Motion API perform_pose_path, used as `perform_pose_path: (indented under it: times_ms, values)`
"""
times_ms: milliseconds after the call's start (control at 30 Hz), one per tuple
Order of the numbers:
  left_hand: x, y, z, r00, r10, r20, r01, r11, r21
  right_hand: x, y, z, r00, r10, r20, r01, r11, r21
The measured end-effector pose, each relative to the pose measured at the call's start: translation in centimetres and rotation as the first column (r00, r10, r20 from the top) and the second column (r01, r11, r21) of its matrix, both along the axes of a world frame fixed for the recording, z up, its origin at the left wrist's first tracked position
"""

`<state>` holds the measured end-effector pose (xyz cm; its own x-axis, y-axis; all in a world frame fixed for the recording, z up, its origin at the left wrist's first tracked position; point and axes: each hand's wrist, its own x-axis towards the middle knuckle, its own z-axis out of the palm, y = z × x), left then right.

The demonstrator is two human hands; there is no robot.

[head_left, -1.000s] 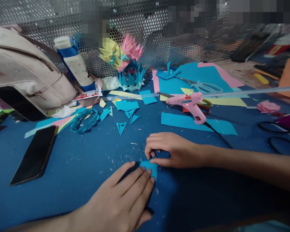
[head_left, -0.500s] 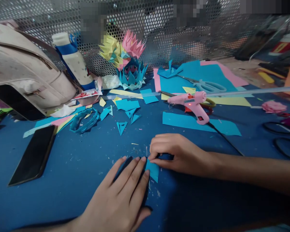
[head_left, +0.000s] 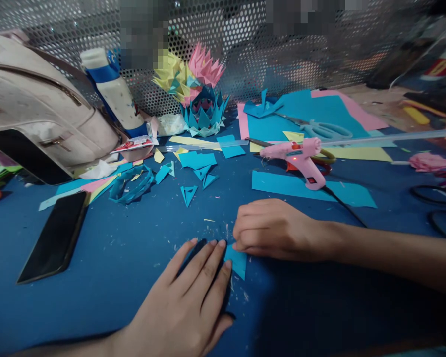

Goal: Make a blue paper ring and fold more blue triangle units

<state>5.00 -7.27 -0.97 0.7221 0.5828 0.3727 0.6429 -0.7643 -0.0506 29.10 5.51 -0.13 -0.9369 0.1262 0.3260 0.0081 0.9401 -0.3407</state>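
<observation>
Touching right hand (head_left: 275, 230), small blue paper (head_left: 238, 261)

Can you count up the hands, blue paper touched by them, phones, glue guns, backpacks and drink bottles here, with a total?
Left hand, right hand: 2
Blue paper: 1
Phones: 2
Glue gun: 1
Backpack: 1
Bottle: 1
Total: 8

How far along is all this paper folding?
Looking done: the spiky paper flowers and a few small folded triangles. In hand: a blue piece at the fingertips of the left hand and right hand. Probably left: the blue strip and big blue sheet, both lying flat. I can't tell the total.
</observation>
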Motion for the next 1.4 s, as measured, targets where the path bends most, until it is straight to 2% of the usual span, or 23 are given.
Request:
perform_pose_path:
  times_ms: [167,333,733,867,1033,1233,1400]
  values:
    - [0.0,-0.1,0.0,1.0,0.007,-0.005,-0.007,1.0,0.007,0.0,0.5,0.3,0.998,0.067,0.007,-0.067,0.998,0.022]
    - [0.1,-0.2,-0.1,1.0,0.004,-0.006,-0.004,1.0,0.021,-0.2,0.4,0.3,0.999,0.044,0.03,-0.046,0.996,0.07]
    - [0.1,0.0,0.0,1.0,0.014,-0.003,-0.014,1.0,0.022,-0.1,0.4,-0.2,0.997,-0.078,-0.029,0.075,0.993,-0.091]
    - [0.2,0.1,0.0,1.0,0.013,0.004,-0.013,0.999,0.029,-0.1,0.4,0.2,0.998,-0.051,-0.026,0.047,0.992,-0.118]
    - [0.2,0.1,0.0,1.0,0.012,0.014,-0.013,0.999,0.032,-0.1,0.3,0.8,0.999,0.004,0.05,-0.006,0.999,0.036]
    - [0.1,-0.1,-0.1,1.0,0.018,0.004,-0.019,0.999,0.038,-0.3,0.0,1.2,0.988,-0.05,0.146,0.033,0.993,0.118]
    - [0.0,0.0,-0.1,1.0,0.015,0.012,-0.015,1.0,0.028,-0.4,-0.1,1.3,0.99,0.01,0.141,-0.047,0.965,0.257]
